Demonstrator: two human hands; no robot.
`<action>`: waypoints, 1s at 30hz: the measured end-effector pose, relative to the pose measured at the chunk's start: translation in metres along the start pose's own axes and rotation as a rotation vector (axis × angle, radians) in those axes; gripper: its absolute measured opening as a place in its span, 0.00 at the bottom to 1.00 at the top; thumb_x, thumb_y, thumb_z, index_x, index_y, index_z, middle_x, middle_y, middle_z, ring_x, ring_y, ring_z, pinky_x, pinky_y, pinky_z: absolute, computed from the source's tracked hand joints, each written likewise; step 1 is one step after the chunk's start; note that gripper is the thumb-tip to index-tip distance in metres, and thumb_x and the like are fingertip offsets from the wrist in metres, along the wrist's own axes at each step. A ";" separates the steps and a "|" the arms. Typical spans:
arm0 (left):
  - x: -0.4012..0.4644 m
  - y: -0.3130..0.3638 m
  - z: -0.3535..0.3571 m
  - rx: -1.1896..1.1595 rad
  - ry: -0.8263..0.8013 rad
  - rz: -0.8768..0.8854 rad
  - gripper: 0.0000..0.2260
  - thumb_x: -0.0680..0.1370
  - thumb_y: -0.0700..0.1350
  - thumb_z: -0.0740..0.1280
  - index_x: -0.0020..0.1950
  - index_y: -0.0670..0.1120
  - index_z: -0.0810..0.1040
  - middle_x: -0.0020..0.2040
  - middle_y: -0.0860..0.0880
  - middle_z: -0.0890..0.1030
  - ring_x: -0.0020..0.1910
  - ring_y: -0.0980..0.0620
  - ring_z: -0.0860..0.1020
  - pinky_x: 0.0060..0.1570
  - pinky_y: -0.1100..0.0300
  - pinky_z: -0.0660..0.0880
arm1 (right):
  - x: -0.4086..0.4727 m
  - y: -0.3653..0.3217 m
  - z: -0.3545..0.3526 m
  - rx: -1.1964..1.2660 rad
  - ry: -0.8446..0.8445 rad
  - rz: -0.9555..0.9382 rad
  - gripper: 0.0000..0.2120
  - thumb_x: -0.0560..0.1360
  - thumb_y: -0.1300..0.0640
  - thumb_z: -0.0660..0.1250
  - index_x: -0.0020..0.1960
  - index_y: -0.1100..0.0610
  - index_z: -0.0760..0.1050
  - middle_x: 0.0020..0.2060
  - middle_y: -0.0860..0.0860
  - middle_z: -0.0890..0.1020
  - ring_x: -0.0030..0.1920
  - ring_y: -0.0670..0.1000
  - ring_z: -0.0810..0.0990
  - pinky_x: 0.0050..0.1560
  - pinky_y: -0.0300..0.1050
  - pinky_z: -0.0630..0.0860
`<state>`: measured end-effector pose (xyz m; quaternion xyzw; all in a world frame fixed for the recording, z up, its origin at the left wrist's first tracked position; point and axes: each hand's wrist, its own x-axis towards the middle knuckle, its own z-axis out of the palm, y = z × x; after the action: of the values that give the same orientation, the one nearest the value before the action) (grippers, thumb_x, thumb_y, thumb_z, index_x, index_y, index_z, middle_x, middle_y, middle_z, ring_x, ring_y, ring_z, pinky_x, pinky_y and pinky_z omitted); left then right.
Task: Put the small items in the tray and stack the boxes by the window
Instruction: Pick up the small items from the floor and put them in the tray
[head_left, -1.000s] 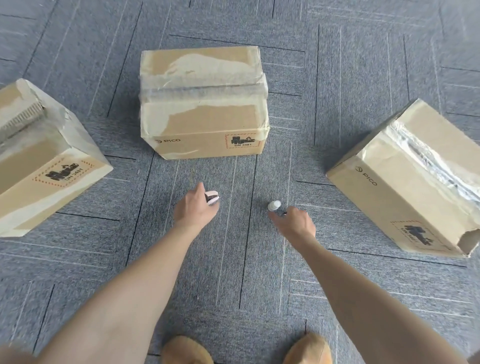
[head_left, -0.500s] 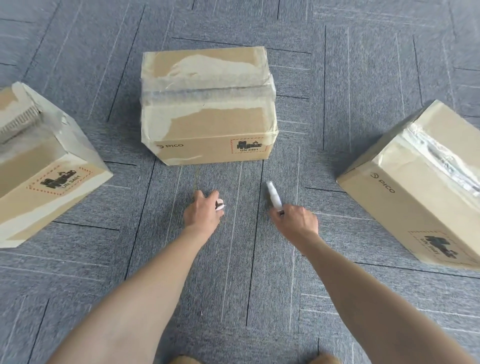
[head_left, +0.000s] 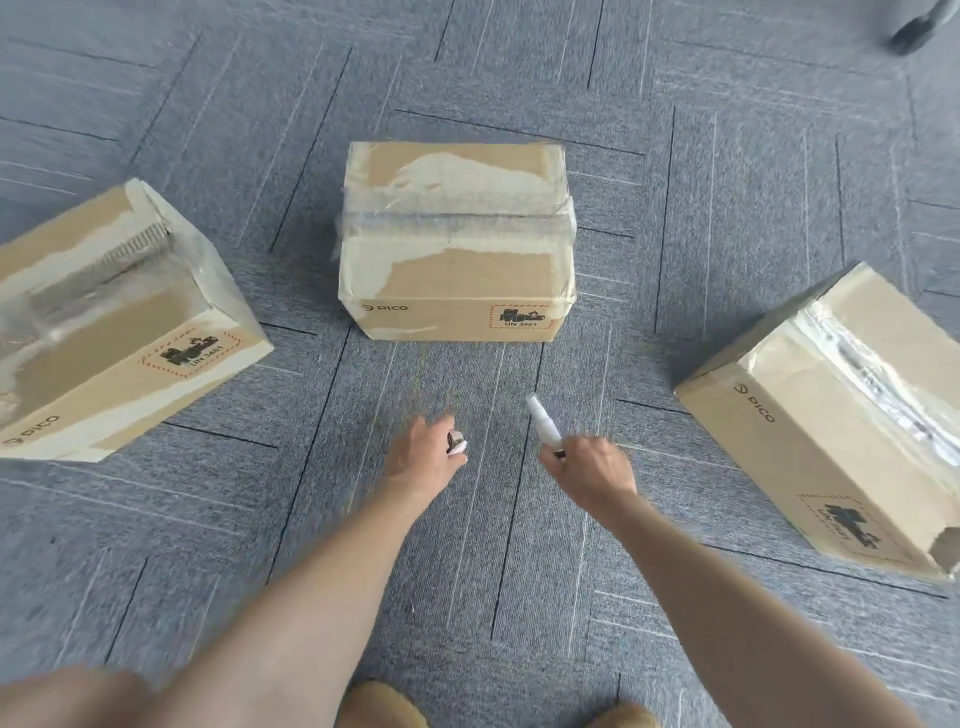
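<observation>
Cardboard boxes (head_left: 457, 244) lie unstacked; your right hand (head_left: 592, 465) grips a white spray bottle (head_left: 543, 423), your left hand (head_left: 428, 454) pinches a small item (head_left: 457, 442); no tray visible.

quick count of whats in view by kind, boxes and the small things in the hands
cardboard boxes: 3 (left box, middle box, right box)
small items held: 2 (white spray bottle in the right hand, small item in the left hand, too blurred to name)
total: 5
</observation>
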<state>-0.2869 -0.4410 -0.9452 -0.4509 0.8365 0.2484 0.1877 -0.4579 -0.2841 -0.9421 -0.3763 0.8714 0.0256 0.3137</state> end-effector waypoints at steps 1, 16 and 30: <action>-0.014 0.001 -0.009 -0.024 -0.012 -0.015 0.19 0.74 0.53 0.73 0.63 0.50 0.75 0.56 0.46 0.76 0.48 0.49 0.78 0.45 0.58 0.78 | -0.012 -0.006 -0.009 0.008 -0.006 -0.015 0.18 0.82 0.44 0.54 0.48 0.58 0.72 0.32 0.50 0.77 0.24 0.45 0.73 0.22 0.39 0.74; -0.355 -0.009 -0.334 -0.412 0.027 -0.332 0.13 0.75 0.51 0.71 0.57 0.49 0.77 0.49 0.51 0.84 0.41 0.51 0.81 0.38 0.58 0.78 | -0.303 -0.197 -0.303 -0.075 -0.140 -0.268 0.19 0.82 0.43 0.53 0.45 0.57 0.73 0.33 0.50 0.80 0.22 0.45 0.71 0.20 0.39 0.73; -0.698 -0.056 -0.544 -0.744 0.599 -0.757 0.08 0.68 0.52 0.71 0.43 0.53 0.75 0.46 0.54 0.84 0.47 0.49 0.82 0.44 0.56 0.79 | -0.574 -0.422 -0.509 -0.126 0.002 -0.896 0.23 0.80 0.39 0.53 0.58 0.56 0.77 0.49 0.56 0.84 0.46 0.58 0.83 0.40 0.48 0.79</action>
<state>0.0768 -0.3241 -0.1445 -0.8024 0.4919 0.3025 -0.1507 -0.1441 -0.3610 -0.1284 -0.7346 0.6197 -0.0602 0.2695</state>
